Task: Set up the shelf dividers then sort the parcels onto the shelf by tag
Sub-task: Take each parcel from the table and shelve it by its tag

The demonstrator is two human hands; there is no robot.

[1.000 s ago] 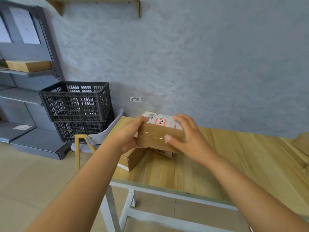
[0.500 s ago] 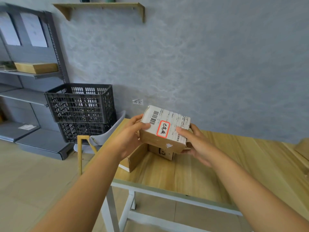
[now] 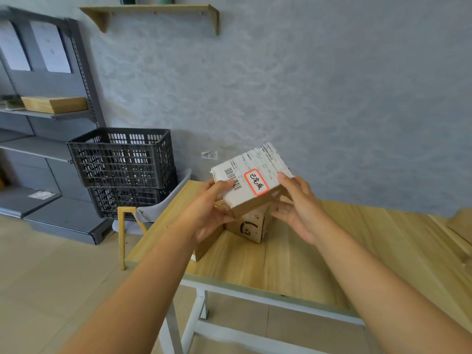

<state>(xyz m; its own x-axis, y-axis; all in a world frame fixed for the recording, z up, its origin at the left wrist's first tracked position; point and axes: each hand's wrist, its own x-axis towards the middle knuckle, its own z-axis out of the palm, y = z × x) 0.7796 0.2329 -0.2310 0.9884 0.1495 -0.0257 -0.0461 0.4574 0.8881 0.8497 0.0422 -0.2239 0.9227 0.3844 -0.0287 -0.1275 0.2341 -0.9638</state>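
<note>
Both hands have the parcel up in the air over the desk, tilted so its red-bordered tag faces up. Left hand grips the left end, right hand pinches the right edge. Another box sits underneath.
</note>
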